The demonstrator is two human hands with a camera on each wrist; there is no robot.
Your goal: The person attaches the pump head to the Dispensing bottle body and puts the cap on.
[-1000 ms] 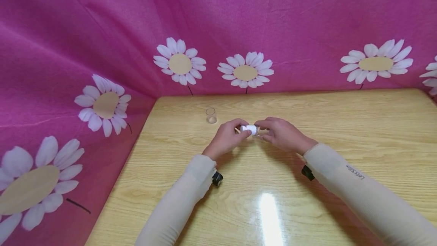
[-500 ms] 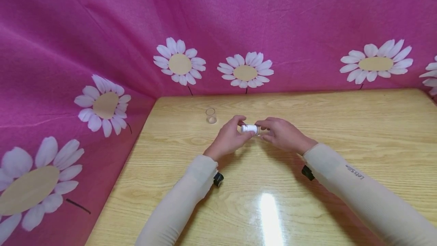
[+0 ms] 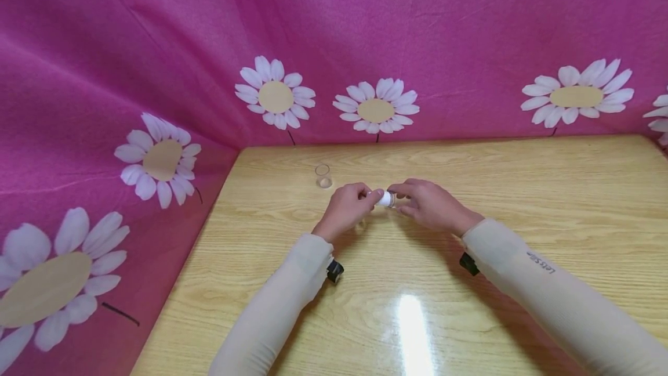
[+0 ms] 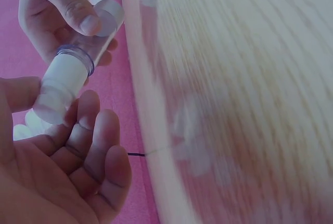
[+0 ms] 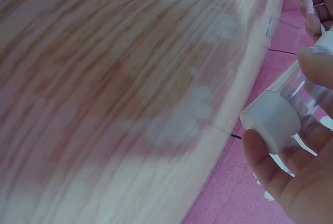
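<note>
Between both hands lies a small clear bottle (image 4: 96,39) with a white end piece on each side, held sideways above the table. My left hand (image 3: 346,206) pinches the white neck-end piece (image 4: 65,78) between thumb and forefinger; its other fingers curl loosely below in the left wrist view. My right hand (image 3: 432,205) grips the clear body near the opposite end, fingertips by the wide white base (image 5: 271,120). A clear, open-topped cup-like piece (image 3: 324,181) stands apart on the table, left of and beyond the hands. Fingers hide part of the bottle.
The wooden table (image 3: 250,237) runs back to a pink cloth (image 3: 459,33) with printed daisies, which hangs behind and along the left side. A bright light reflection (image 3: 414,329) lies on the near tabletop.
My left hand's spread fingers have closed in again, with the thumb now over the bottle's left white end, after lying lower and further right. The right hand stays nearly still.
</note>
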